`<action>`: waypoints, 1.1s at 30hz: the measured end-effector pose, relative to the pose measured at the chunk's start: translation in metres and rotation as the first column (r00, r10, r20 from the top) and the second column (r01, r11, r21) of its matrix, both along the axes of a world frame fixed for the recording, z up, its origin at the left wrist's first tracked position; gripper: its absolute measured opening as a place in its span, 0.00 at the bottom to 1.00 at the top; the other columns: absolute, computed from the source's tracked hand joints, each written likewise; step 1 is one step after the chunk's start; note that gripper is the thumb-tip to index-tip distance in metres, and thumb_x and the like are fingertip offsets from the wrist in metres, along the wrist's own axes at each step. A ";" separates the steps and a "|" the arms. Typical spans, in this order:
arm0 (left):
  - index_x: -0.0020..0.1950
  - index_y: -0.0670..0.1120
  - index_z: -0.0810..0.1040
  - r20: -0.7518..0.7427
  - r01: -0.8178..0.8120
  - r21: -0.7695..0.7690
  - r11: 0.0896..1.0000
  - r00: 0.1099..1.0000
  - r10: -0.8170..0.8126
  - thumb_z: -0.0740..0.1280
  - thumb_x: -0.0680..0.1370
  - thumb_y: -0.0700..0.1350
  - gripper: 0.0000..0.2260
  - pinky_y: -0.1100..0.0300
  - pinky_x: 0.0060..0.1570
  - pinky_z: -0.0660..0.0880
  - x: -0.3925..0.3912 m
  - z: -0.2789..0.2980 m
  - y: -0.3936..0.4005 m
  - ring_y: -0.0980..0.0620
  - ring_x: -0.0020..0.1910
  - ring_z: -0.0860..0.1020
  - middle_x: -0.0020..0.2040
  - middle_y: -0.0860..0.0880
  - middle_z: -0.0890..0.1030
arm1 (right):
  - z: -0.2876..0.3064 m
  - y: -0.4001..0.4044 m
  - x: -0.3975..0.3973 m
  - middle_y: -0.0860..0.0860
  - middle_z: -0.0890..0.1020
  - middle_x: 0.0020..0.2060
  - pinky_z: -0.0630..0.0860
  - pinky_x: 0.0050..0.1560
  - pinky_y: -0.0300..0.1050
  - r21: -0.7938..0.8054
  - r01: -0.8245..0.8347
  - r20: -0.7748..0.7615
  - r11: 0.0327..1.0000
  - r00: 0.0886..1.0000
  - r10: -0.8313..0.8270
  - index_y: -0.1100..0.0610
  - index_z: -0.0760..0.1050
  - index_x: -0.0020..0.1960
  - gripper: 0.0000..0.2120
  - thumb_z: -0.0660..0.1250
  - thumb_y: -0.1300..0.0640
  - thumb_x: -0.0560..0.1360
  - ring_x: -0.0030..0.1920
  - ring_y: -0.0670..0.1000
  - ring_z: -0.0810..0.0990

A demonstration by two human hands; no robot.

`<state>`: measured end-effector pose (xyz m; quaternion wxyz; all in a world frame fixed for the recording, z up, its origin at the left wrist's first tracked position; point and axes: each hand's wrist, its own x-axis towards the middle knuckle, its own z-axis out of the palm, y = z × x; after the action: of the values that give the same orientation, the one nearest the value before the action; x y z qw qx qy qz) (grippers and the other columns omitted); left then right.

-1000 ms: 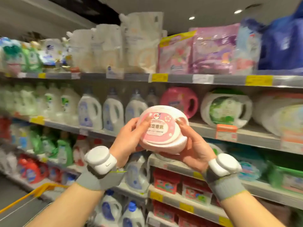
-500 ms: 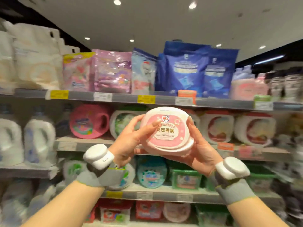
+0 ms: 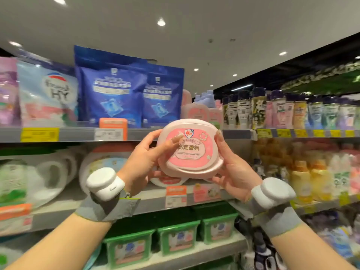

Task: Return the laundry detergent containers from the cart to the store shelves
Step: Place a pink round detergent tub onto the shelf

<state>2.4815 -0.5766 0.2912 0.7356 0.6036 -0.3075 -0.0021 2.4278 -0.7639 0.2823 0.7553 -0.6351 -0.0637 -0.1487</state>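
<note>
Before shelf edge: rounded glossy pink plastic tub, left hand and right hand fingers curled round sides.

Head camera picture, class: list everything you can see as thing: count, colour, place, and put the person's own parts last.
Round pink plastic detergent tub: one, pink, centre, held up before the shelves.
Blue detergent pouches: two, blue, top shelf.
Pale blue pouch: one, top shelf, left.
Green lidded boxes: three, green, lower shelf.
Slim bottles: a row, mixed colours, top shelf, right.
Yellow price tags: several, shelf edge.
Left hand: one, grips the tub's left side.
Right hand: one, grips its right side.
</note>
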 end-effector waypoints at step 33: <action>0.67 0.57 0.69 0.454 -0.366 0.265 0.892 0.863 0.220 0.74 0.64 0.56 0.32 0.52 0.46 0.82 0.223 0.152 -0.261 0.48 0.47 0.85 0.50 0.45 0.85 | 0.141 -0.268 0.260 0.54 0.85 0.52 0.81 0.53 0.52 -0.242 -0.106 0.354 0.964 0.916 0.190 0.53 0.77 0.60 0.24 0.56 0.38 0.76 0.52 0.54 0.84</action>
<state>2.7040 -0.8380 0.4436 0.5290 0.7487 -0.3538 0.1854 2.6882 -1.0315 0.4237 0.6643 -0.6672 -0.2704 -0.2011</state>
